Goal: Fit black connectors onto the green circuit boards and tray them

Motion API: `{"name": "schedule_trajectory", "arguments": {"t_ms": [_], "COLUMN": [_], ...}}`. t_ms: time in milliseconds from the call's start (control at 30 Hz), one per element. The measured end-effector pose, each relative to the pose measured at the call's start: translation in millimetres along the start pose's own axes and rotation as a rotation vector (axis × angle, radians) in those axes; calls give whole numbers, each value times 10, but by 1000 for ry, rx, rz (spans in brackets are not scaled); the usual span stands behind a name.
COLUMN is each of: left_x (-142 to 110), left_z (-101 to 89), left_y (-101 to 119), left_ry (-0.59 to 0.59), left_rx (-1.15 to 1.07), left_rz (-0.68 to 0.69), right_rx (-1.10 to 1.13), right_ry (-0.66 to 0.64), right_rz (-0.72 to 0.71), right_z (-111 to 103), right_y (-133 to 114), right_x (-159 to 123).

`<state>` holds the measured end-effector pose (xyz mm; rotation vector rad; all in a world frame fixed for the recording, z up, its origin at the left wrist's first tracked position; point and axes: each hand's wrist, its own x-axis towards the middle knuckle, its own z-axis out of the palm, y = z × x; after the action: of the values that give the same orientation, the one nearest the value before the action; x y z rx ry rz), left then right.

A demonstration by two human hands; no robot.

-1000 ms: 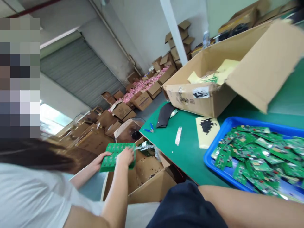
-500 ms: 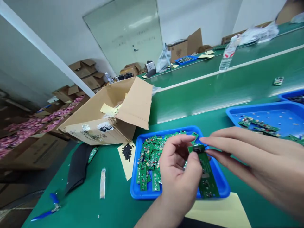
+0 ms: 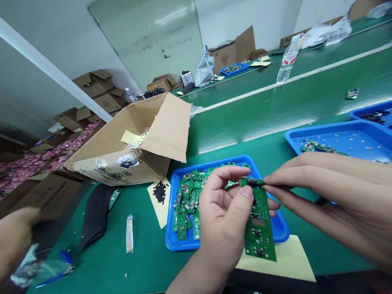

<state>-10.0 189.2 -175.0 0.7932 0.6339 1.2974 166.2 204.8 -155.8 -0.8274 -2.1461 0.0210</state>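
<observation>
Green counter point(image 3: 150, 265) underlies a slim, tilted circuit board point(image 3: 260, 241); left fingers point(image 3: 241, 205) grip it, right fingers point(image 3: 284, 176) pinch a black piece point(image 3: 260, 182).

Bright, diffuse light; glare streaks the door point(image 3: 147, 45); motion blur at lower left (the circuit board point(image 3: 263, 241) fairly sharp)

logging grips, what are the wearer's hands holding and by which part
The left hand holds a green circuit board by its upper end. The right hand pinches a thin dark piece at the board's corner; which part of it cannot be told.
</observation>
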Motion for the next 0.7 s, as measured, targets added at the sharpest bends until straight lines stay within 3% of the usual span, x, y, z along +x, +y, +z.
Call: {"name": "schedule_trajectory", "arguments": {"t_ms": [267,500,600,700], "left_x": [-13,4,-3,-17], "left_z": [11,37,31,3], "left_y": [-6,-11,-9,-9], "left_ry": [-27,90,55,7], "left_rx": [-57,47,43,31], "left_rz": [-31,98,80,9], "right_rx": [27,-40,-93,-117], "right_ry": [-59,-47,-54,-94], "right_rz": [54,88,95,6], "right_z": [-43,-53,-73,-118], "right_y": [-7,-27,-2,28], "right_x": [51,69,70,75]}}
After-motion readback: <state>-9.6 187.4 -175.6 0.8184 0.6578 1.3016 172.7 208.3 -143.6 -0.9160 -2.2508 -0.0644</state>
